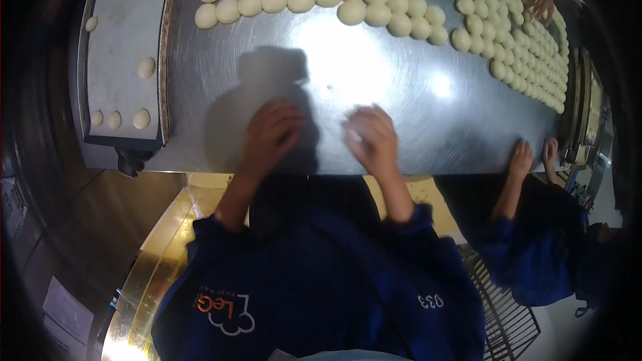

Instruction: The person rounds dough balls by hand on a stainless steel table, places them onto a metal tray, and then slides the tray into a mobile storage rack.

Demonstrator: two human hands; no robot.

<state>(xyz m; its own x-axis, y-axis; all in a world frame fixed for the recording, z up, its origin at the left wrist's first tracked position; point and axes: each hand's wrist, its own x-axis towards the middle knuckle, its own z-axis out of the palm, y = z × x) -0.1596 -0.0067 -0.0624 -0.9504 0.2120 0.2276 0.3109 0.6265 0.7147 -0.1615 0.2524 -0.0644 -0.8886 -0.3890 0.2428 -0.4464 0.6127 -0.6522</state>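
Both my hands hover over the near part of a shiny steel table, apart from each other. My left hand has its fingers loosely bent and its thumb apart, with nothing visible in it. Its fingertips are a little blurred, and a dark shadow lies beside it. My right hand is loosely curved too, thumb and fingers apart. A small pale patch shows between them; whether it is dough or table glare is unclear. Beyond my hands, pale round dough balls sit in rows on the steel.
At left a long tray carries several scattered dough balls. A large field of dough balls covers the table's right side. A co-worker's hands rest at the near right edge; another person's hand reaches in at far right. A wire rack stands below.
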